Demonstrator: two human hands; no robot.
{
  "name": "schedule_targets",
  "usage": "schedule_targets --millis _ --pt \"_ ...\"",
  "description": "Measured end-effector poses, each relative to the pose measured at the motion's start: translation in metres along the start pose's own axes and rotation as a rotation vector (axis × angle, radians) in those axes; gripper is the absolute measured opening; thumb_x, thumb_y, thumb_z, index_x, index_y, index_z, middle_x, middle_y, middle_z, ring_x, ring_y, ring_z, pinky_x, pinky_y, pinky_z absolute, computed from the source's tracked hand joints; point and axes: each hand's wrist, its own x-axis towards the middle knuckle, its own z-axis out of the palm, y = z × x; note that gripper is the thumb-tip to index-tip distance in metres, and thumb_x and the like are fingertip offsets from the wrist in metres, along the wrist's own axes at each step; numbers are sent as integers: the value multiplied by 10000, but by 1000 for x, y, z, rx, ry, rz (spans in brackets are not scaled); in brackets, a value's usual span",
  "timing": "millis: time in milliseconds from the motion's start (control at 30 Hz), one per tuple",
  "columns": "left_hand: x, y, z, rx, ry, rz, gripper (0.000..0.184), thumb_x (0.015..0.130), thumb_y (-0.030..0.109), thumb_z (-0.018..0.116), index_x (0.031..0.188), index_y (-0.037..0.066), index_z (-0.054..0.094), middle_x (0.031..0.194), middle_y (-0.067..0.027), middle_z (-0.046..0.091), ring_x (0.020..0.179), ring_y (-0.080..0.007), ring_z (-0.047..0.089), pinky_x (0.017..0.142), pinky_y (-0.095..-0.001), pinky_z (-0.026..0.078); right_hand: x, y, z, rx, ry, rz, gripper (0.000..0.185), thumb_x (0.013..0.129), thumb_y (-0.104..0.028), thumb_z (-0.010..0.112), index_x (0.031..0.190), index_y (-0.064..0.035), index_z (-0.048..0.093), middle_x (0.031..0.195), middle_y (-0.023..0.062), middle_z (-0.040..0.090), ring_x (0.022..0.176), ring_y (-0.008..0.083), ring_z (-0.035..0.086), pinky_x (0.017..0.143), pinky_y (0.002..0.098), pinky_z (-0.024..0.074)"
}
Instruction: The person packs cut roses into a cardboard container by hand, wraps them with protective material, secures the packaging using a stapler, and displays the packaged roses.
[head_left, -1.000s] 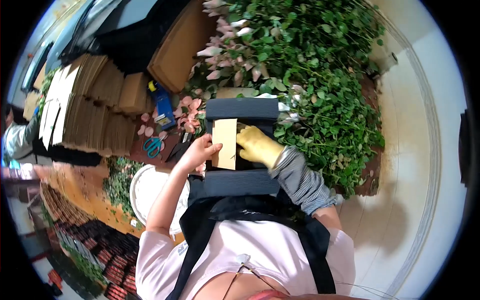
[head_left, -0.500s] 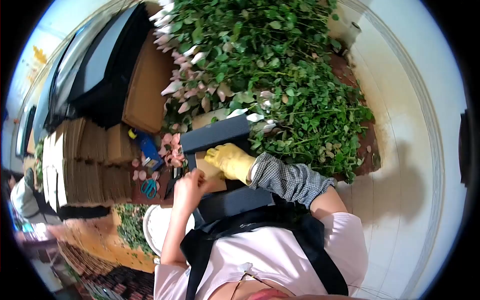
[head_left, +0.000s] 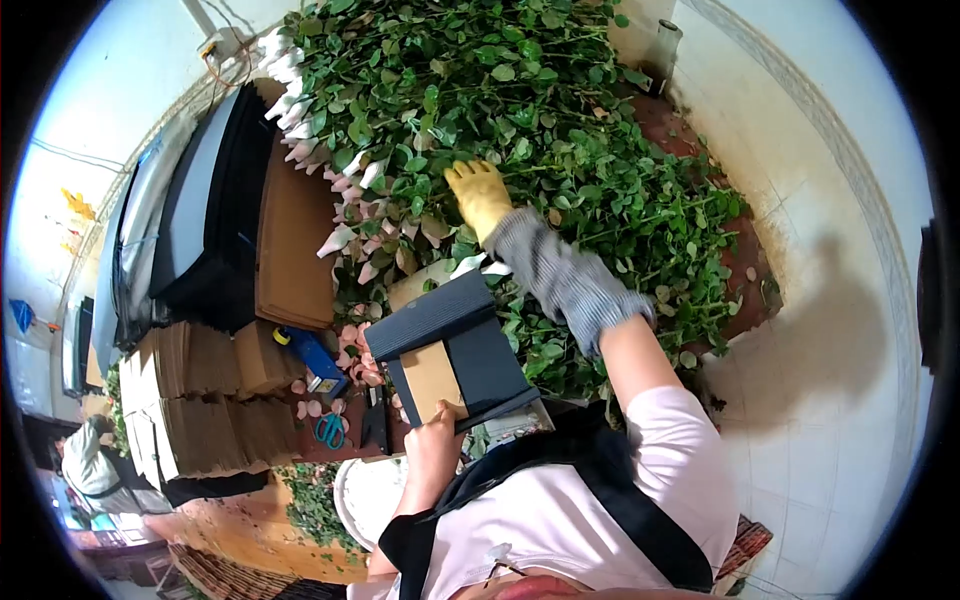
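Note:
My bare left hand [head_left: 432, 452] pinches the near edge of a black corrugated sheet [head_left: 488, 358] and a tan cardboard piece [head_left: 432, 376] lying on it, its thumb on top of the cardboard. The sheet's far side is folded over as a flap. My right hand [head_left: 478, 195], in a yellow rubber glove with a grey knitted sleeve, reaches out over a large heap of roses [head_left: 540, 130]. Its fingers are stretched among the leaves and appear to hold nothing. Pale pink and white wrapped rose heads [head_left: 338, 240] point left along the heap's edge.
Left of the sheet lie teal scissors [head_left: 330, 431], a black tool [head_left: 375, 418], a blue tape dispenser [head_left: 312, 360] and loose pink petals [head_left: 352, 345]. Stacked cardboard [head_left: 215, 400] and upright black sheets [head_left: 215, 215] stand further left. A white bucket [head_left: 365, 500] is beside my left forearm.
My right hand has left the cardboard and moved up and away onto the roses. My left hand has come down to the sheet's near edge, and the sheet now sits tilted.

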Motion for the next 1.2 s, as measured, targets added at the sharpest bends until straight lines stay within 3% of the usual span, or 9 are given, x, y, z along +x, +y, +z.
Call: schedule_targets --millis 67,267,400,567,600,700,867,1100,1200 --pt "-1 -3 -1 19 15 11 532 786 240 800 1219 23 581 861 -118 728 737 -298 723 604 -384 557 2 10 18 356 -301 34 287 911 -46 595 1188 -109 637 1150 60 650 1101 255 632 938 407 527" --pt "8 -10 -15 -49 -3 109 517 756 386 831 1084 53 611 765 -94 719 699 -272 727 598 -359 573 -6 32 -129 300 66 6 258 883 23 589 1056 -128 707 1301 27 668 1067 229 665 945 382 525" --pt "31 -35 -41 -422 -110 98 584 904 489 682 1207 -6 619 963 -189 714 853 -339 722 772 -415 573 -92 84 -231 528 178 -183 286 847 76 550 1042 -89 677 952 51 681 865 242 637 794 406 517" --pt "60 -107 -19 -1214 -503 -83 629 1093 503 265 1360 -8 516 1178 -111 639 991 -253 641 959 -364 484 -226 100 -241 457 -372 -172 211 860 14 616 948 -139 731 900 38 727 743 193 666 691 336 571" --pt "62 -112 -9 -1460 -637 -44 558 1073 479 413 1344 8 541 1238 -95 614 1082 -235 607 1009 -345 446 -263 93 -207 459 -350 -135 125 871 -60 632 894 -136 728 870 59 745 719 235 702 615 352 568" --pt "51 -83 -18 -755 -314 340 501 869 296 783 1266 38 618 1244 -131 576 1111 -277 585 991 -378 457 -307 67 -172 764 -426 -45 257 815 -53 666 1069 -75 700 1071 134 714 917 317 688 808 431 562" --pt "28 -60 -6 -524 -139 179 474 832 221 795 1250 61 638 1141 -154 567 1068 -344 599 947 -400 481 -208 110 -200 739 -1180 -361 586 916 -376 640 1394 -55 533 1306 190 626 1172 353 610 1033 446 481" --pt "22 -58 2 -681 3 145 356 827 167 784 1147 49 681 1109 -132 613 1033 -315 642 892 -390 524 46 79 -119 907 14 -242 532 941 -177 637 1444 -105 479 1394 170 578 1250 321 587 1080 426 460" --pt "23 -58 7 -696 27 129 292 832 125 760 1105 56 684 1055 -132 606 906 -299 650 790 -361 537 141 72 -54 428 119 -86 408 915 -184 653 1295 -71 555 1060 118 698 951 297 671 864 436 532"
